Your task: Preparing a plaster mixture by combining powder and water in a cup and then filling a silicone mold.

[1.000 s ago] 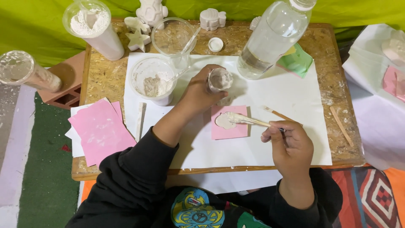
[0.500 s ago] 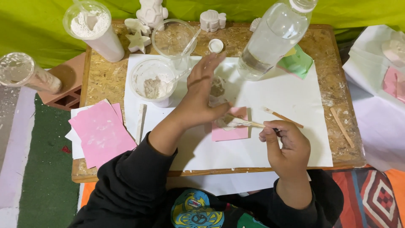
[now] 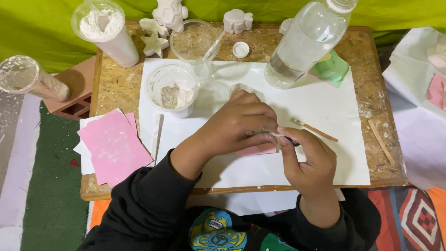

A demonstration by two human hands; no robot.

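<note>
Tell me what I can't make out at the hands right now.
- Head view: the pink mould is mostly covered by the left hand.
- The small clear cup shows only its rim above that hand; contents hidden.
- The stick tip is lost between the left hand and the right hand.
- The water bottle top is cut off by the frame edge.

Beyond the fingertips: two clear plastic cups (image 3: 173, 93) (image 3: 195, 42), one clear water bottle (image 3: 304, 44), two white powder tubes (image 3: 106, 30) (image 3: 30, 79). Right of the fingers: two wooden sticks (image 3: 315, 130) (image 3: 381, 141).
</note>
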